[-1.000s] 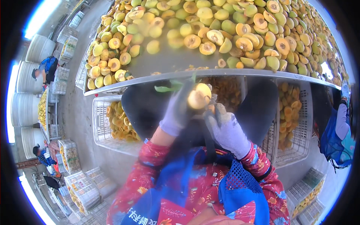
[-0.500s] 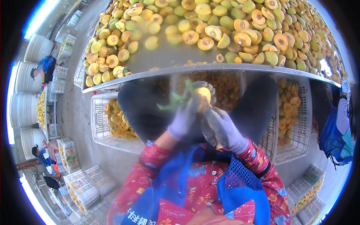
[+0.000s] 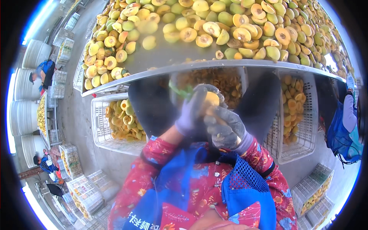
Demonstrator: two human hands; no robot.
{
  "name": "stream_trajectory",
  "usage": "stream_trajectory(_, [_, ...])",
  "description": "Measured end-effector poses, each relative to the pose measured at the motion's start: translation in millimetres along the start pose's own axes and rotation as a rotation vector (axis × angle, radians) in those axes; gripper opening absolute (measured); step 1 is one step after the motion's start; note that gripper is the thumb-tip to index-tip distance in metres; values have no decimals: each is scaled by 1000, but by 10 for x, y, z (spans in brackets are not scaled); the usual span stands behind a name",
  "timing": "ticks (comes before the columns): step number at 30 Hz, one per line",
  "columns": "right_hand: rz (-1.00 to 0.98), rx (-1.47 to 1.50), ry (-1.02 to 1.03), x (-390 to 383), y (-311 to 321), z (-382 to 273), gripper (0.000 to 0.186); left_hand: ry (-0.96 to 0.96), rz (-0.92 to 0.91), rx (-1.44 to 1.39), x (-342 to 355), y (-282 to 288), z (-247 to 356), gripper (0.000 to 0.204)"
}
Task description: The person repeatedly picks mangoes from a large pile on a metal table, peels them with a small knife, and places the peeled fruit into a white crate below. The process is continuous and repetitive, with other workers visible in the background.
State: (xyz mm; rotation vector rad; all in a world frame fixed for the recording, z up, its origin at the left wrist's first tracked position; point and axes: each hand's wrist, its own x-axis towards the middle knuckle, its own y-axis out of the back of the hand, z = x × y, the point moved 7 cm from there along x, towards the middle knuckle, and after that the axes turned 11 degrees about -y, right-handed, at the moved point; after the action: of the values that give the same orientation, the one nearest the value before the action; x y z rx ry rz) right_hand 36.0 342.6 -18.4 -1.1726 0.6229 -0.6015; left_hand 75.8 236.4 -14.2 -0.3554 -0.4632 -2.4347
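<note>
Near frame centre, yellow fruit [image 3: 212, 99] lies within the grip of the left hand [image 3: 193, 104]; right hand [image 3: 227, 128] curled just below, grip contents indeterminable

Light: bright, flaring white along my far left
Counter [image 3: 165, 55]: white glare toward its right end
My left grip [image 3: 190, 109]: hazy, perhaps motion-blurred
Fisheye edges: blackened, straight lines bowed

White characters [image 3: 148, 224] printed on my blue apron [image 3: 153, 204], left side; row slants, partly cut off at lower edge of my view.
</note>
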Motion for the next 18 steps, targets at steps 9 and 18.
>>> stream_trajectory(9, [-69,40,35,25,130,-86,35,-267,103,527,-31,91,-102,32])
stream_trajectory(18, [-250,174,-16,206,203,-168,37,450,444,-602,65,-136,-308,38])
